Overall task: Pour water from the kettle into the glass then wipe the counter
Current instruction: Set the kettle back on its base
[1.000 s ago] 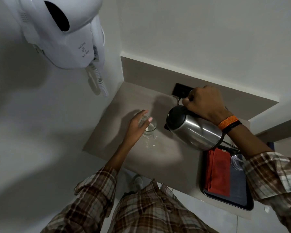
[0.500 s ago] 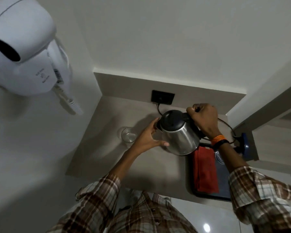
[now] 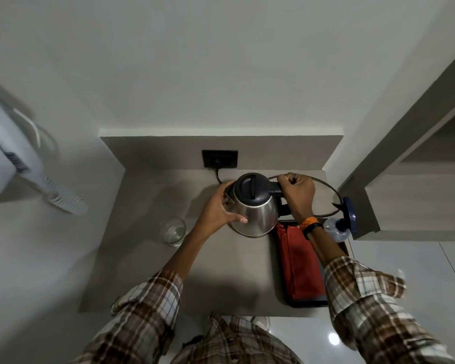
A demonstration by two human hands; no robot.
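A steel kettle [image 3: 256, 215] with a black lid stands upright near the back of the grey counter [image 3: 147, 271]. My right hand [image 3: 297, 197] grips its black handle on the right. My left hand [image 3: 217, 210] is pressed flat against the kettle's left side, fingers spread around the body. A clear glass [image 3: 172, 230] with some water in it stands on the counter to the left, apart from both hands. A folded red cloth [image 3: 298, 264] lies in a dark tray [image 3: 309, 302] at the right.
A black socket [image 3: 220, 158] in the backsplash feeds a cord [image 3: 331, 190] that loops behind the kettle. A blue-topped bottle [image 3: 340, 227] lies at the tray's far end. A white wall-mounted dryer [image 3: 8, 164] hangs at the left. A wooden shelf unit borders the right.
The kettle went from tilted over the glass to upright at the counter's back. My left hand left the glass and came onto the kettle's side. The view swung right.
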